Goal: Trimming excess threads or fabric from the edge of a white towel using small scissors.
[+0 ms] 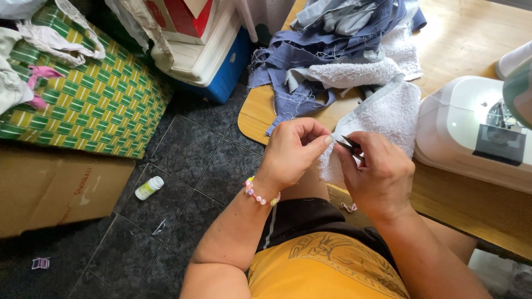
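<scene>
Two hands meet at frame centre: our left hand (pixel 292 152) pinches the edge of the white towel (pixel 382 119), while our right hand (pixel 378 173) grips small dark snips (pixel 350 145) — blades angled up-left toward the pinch, touching the towel's edge.

Hands: 2 here, left hand (pixel 291 155) and right hand (pixel 377 177), meeting just left of the sewing machine (pixel 471 130).
Thread snips: 1 small dark pair (pixel 350 147), just left of the sewing machine.
White towels: 2 showing, one (pixel 388 113) touching the machine's left side, another (pixel 354 72) beyond it.
Sewing machines: 1, white.
Bead bracelets: 1 (pixel 260 196), well left of the machine.
Small bottles: 1 (pixel 148 188) on the floor, far left of the machine.
Cardboard boxes: 1 (pixel 55 191), farther left again.
</scene>
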